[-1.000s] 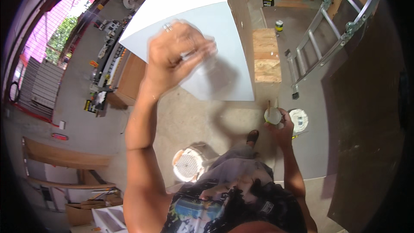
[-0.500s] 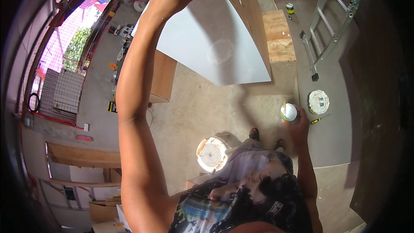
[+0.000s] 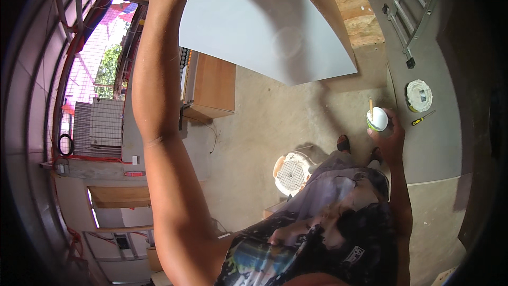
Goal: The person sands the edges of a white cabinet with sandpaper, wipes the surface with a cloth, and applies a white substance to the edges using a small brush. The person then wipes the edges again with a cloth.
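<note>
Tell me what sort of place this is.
Probably a workshop: there's a large white panel, a yellow-handled screwdriver, and a cup with a wooden stick in the right hand.

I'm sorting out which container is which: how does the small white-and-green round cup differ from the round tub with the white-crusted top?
The small white-and-green round cup is held in the right hand; the round white-crusted tub rests on the flat grey surface. The cup's white looks smooth, while the tub's top is rough around a grey patch. A slim tan stick shows at the cup, none at the tub. Both look round and largely white.
</note>
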Demonstrator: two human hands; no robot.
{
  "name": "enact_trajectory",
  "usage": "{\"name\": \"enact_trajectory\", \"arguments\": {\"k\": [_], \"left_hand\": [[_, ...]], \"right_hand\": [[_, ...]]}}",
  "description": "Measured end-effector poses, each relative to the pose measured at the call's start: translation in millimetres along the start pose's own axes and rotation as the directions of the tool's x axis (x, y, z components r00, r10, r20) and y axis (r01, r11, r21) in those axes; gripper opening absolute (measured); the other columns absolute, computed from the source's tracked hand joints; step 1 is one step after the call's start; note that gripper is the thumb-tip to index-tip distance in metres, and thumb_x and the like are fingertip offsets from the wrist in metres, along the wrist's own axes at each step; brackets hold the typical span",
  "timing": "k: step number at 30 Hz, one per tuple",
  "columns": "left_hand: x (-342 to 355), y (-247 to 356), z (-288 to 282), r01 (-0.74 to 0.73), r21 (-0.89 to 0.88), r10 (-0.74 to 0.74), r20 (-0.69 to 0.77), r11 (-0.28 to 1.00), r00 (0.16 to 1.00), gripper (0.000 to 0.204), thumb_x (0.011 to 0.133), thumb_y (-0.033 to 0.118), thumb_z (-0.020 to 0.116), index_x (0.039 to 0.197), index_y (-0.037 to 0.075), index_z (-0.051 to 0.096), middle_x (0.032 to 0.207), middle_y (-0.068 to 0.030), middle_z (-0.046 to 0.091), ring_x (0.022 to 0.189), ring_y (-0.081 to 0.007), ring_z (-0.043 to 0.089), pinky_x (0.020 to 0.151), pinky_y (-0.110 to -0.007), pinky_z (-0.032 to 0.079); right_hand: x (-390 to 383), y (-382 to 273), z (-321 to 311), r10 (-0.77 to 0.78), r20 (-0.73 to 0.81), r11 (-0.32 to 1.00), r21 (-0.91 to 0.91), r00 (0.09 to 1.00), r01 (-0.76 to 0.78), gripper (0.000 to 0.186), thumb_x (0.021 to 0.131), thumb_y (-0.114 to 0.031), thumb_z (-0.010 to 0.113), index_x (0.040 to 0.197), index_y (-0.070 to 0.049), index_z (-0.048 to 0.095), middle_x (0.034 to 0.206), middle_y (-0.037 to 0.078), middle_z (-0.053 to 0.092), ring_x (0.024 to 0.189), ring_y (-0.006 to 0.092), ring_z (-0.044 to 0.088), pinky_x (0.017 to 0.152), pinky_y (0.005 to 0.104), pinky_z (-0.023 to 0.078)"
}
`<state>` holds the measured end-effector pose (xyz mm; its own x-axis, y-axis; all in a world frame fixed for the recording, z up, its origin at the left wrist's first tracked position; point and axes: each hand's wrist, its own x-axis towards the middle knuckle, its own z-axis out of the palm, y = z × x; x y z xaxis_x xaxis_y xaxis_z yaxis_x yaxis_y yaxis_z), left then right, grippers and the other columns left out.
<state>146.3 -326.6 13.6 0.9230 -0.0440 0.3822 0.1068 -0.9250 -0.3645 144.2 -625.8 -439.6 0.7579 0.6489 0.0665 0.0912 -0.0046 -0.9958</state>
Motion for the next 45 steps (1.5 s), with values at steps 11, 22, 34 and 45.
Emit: {"name": "enact_trajectory", "arguments": {"k": [11, 22, 34, 45], "left_hand": [[-8, -20, 9, -0.137, 0.087, 0.141, -0.034, 0.987, 0.989, 0.012, 0.073, 0.010, 0.076, 0.077, -0.002, 0.073, 0.076, -0.0171, 0.069, 0.064, -0.0320, 0.066, 0.062, -0.040, 0.052], [-51, -48, 8, 0.073, 0.006, -0.072, -0.027, 0.997, 0.997, 0.012, 0.075, 0.010, 0.079, 0.080, -0.001, 0.076, 0.077, -0.0134, 0.070, 0.065, -0.0226, 0.068, 0.062, -0.035, 0.053], [-105, -103, -1, -0.078, 0.166, 0.060, 0.112, 0.983, 0.992, 0.013, 0.085, 0.015, 0.076, 0.094, 0.005, 0.078, 0.081, -0.0037, 0.068, 0.073, -0.0176, 0.067, 0.069, -0.032, 0.052], [-161, -139, -10, 0.004, 0.299, -0.071, 0.214, 0.954, 0.974, 0.010, 0.084, 0.018, 0.075, 0.080, 0.008, 0.075, 0.075, -0.0100, 0.066, 0.069, -0.0253, 0.065, 0.071, -0.041, 0.048]], "right_hand": [[8, -9, 25, -0.024, -0.017, 0.999, 0.045, 1.000, 0.024, 0.058, 0.072, -0.009, 0.082, 0.125, -0.003, 0.059, 0.114, 0.012, 0.068, 0.103, 0.0209, 0.067, 0.090, 0.0358, 0.052], [17, -13, 41, 0.037, 0.009, 0.999, 0.029, 0.999, -0.037, 0.057, 0.072, -0.010, 0.082, 0.125, -0.003, 0.060, 0.115, 0.012, 0.068, 0.104, 0.0208, 0.066, 0.092, 0.0365, 0.051], [24, -16, 66, 0.013, 0.045, 1.000, -0.009, 0.999, -0.013, 0.058, 0.072, -0.010, 0.083, 0.125, -0.005, 0.061, 0.112, 0.011, 0.069, 0.100, 0.0208, 0.067, 0.091, 0.0364, 0.051], [22, -12, 72, 0.026, 0.059, 1.000, -0.001, 0.998, -0.026, 0.063, 0.070, -0.009, 0.085, 0.128, -0.004, 0.060, 0.112, 0.012, 0.069, 0.100, 0.0211, 0.066, 0.090, 0.0365, 0.051]]}}
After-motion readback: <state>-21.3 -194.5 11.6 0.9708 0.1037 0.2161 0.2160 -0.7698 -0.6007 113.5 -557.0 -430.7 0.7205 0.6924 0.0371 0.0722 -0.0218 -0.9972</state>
